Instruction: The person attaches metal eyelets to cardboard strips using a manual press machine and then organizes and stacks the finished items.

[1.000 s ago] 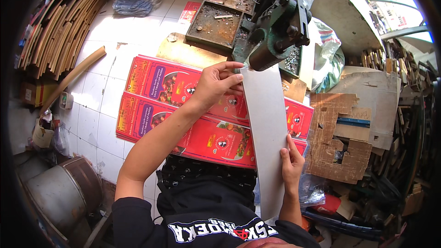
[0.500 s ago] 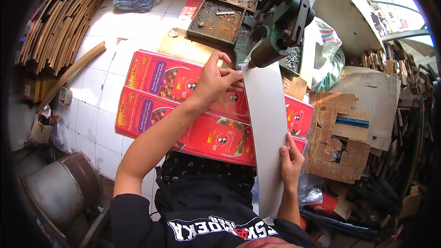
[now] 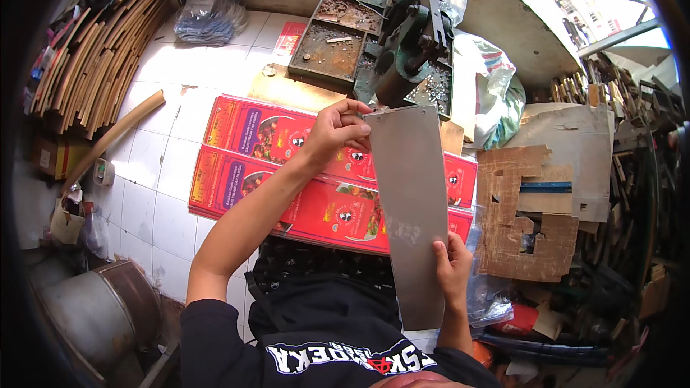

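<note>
A long grey panel [image 3: 410, 179] is held between my two hands, with its far end just in front of a dark green hand press [image 3: 406, 65]. My left hand [image 3: 336, 133] pinches the panel's far left corner between thumb and fingers. Lower down, my right hand [image 3: 453, 266] grips its right edge, thumb on the upper face. Small round marks show at the far corners. Beneath the panel lie two overlapping stacks of red printed panels [image 3: 338, 212], reaching out on both sides.
Compartment trays [image 3: 327, 50] with small metal bits flank the press. Cut brown cardboard [image 3: 528, 237] and a striped sack [image 3: 496, 93] are on the right. Stacked boards [image 3: 93, 65] lean at the far left, near a cardboard tube [image 3: 118, 133] and a metal drum [image 3: 100, 302].
The grey panel's far end has come out from under the press head. Its face has tilted and looks darker. Both hands keep hold; the whole view has shifted slightly.
</note>
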{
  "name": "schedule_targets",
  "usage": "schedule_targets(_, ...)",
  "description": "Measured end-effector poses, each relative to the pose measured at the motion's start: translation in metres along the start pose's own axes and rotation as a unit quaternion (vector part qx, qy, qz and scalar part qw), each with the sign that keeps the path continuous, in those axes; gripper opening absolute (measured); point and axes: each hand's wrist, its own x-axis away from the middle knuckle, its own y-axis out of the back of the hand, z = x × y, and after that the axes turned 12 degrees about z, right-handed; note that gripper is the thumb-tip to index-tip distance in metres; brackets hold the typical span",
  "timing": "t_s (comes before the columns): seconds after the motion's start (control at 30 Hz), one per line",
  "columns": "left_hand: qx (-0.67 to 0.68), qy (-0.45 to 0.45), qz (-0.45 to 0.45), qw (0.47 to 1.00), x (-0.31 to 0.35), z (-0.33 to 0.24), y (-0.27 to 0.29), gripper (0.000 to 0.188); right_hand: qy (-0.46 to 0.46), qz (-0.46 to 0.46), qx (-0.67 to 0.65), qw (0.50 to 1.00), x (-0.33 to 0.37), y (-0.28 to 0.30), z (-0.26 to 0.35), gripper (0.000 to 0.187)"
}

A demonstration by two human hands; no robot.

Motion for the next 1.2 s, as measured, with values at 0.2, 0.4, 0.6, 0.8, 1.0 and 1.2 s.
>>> schedule_targets(0.2,-0.005,-0.023,0.085,0.996,0.009,-0.026,-0.021,0.040,0.027,-0.029,-0.022,0.999,0.016,0.001,-0.001,0.021)
schedule_targets(0.4,-0.043,-0.046,0.092,0.994,0.028,-0.063,-0.057,0.034,0.077,-0.054,-0.009,0.996,0.024,0.003,0.004,0.024)
schedule_targets(0.6,0.006,-0.101,0.061,0.993,0.049,-0.079,-0.081,0.028,0.107,-0.053,0.007,0.993,0.024,0.003,0.014,0.023)
schedule_targets(0.8,0.120,-0.156,-0.051,0.979,0.059,-0.072,-0.099,0.025,0.217,0.269,-0.049,0.937,0.017,0.022,0.035,0.058)
schedule_targets(1.0,0.427,-0.228,0.284,0.828,0.040,-0.047,-0.078,0.023,0.132,0.438,-0.280,0.844,0.004,-0.039,0.042,0.080)
schedule_targets(1.2,0.346,-0.274,0.241,0.864,0.041,-0.062,-0.103,0.053,0.108,0.295,-0.303,0.900,0.009,-0.038,0.053,0.079)
